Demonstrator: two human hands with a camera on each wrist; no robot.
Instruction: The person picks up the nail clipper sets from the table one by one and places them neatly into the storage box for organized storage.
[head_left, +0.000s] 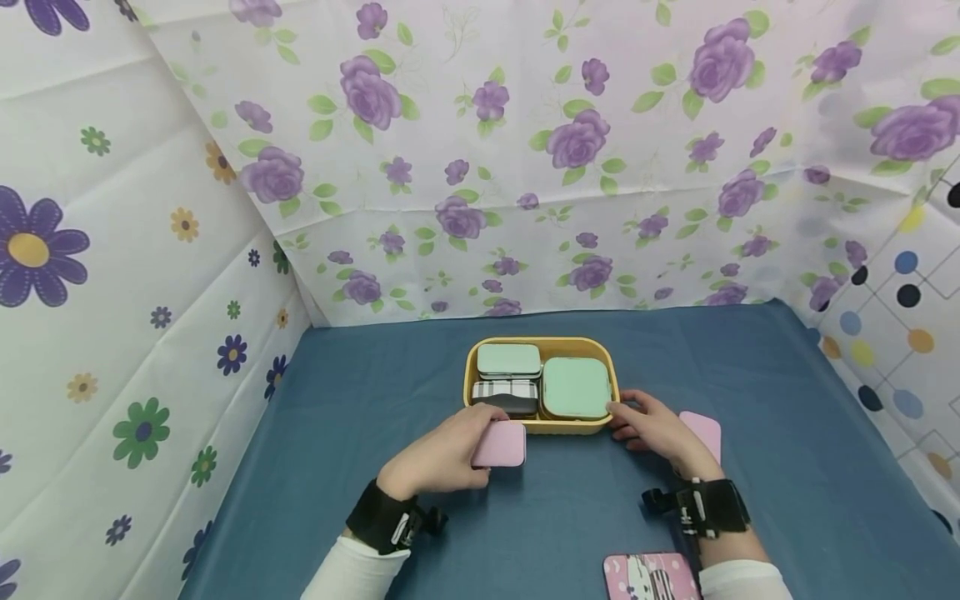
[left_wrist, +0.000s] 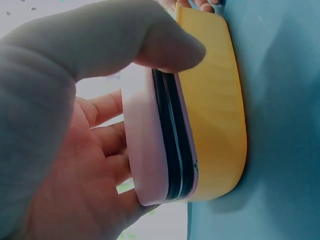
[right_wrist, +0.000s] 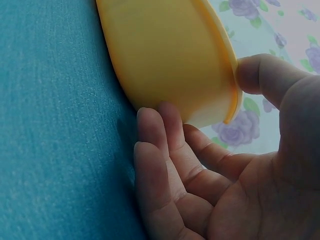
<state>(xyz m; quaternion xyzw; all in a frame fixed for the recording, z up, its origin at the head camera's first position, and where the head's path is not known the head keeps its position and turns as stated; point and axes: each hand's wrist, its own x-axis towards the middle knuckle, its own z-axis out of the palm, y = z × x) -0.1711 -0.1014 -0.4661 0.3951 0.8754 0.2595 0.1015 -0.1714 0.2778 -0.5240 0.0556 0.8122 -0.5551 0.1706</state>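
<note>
My left hand (head_left: 450, 454) grips a small pink rounded case (head_left: 500, 444) at the front left of a yellow bin (head_left: 570, 427). In the left wrist view, the case shows a dark band with a thin line between its two pink halves, and my thumb lies over its edge. My right hand (head_left: 652, 429) holds the bin's right end, thumb at the rim (right_wrist: 234, 85) and curled fingers (right_wrist: 152, 165) along the outer wall. Inside the bin lie a light green case (head_left: 509, 359), a black-and-white patterned case (head_left: 506, 396) and a larger square green case (head_left: 576, 387).
A pink flat item (head_left: 702, 433) lies partly hidden behind my right wrist. Near the front edge, a pink case with a cartoon print (head_left: 648, 577) lies by my right sleeve. Blue cloth (head_left: 360, 400) covers the table, and flowered sheets (head_left: 450, 167) hang around it.
</note>
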